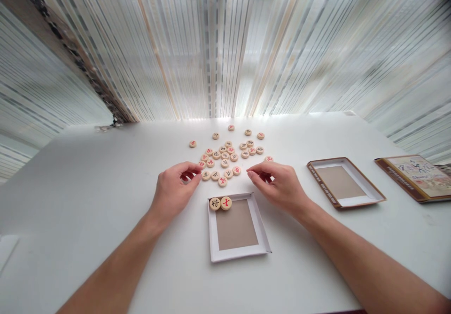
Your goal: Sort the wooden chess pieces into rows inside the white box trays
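Several round wooden chess discs (229, 154) with red or black characters lie scattered on the white table (88, 187). My left hand (174, 189) is curled, its fingertips pinching a red-marked disc at the near left of the pile. My right hand (278, 184) is curled too, its fingers closed over a red-marked disc at the pile's near right. Between my hands lies a white cardboard tray (260, 231) with a brown bottom. Two discs (220, 203) sit in its far left corner, one black-marked, one red-marked.
A second tray (371, 192) with brown printed sides lies to the right. Beyond it, at the right edge, lies a printed box lid (416, 176). A striped curtain wall (225, 46) rises behind the table. Something white (6, 250) shows at the left edge.
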The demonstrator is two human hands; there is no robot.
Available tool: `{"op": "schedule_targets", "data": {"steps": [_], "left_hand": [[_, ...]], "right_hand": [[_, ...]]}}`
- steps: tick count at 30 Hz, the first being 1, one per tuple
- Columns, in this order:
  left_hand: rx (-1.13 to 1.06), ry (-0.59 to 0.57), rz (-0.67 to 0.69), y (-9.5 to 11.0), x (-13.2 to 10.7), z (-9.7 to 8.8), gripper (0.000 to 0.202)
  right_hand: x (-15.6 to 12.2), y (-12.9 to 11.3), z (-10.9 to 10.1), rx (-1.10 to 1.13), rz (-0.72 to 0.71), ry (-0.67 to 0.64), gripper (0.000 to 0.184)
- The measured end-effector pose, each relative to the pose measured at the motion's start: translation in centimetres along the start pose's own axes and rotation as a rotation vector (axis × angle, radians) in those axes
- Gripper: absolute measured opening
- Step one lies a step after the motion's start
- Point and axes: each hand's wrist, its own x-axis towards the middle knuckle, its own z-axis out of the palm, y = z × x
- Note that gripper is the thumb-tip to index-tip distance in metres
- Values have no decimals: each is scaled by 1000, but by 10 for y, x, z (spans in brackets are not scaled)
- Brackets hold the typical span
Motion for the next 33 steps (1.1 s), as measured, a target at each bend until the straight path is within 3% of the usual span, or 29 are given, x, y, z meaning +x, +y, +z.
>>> {"op": "schedule_targets", "data": {"steps": [17, 24, 33], "left_hand": [[-1, -36, 69, 3, -7, 5, 16], [3, -27, 99, 4, -8, 5, 17], [-8, -39, 154, 7, -11, 8, 14]], "right_hand": [[-2, -4, 1, 38, 23, -37, 19], [4, -7, 3, 61, 126, -39, 22], [26, -20, 11, 59, 246, -144, 20]]}}
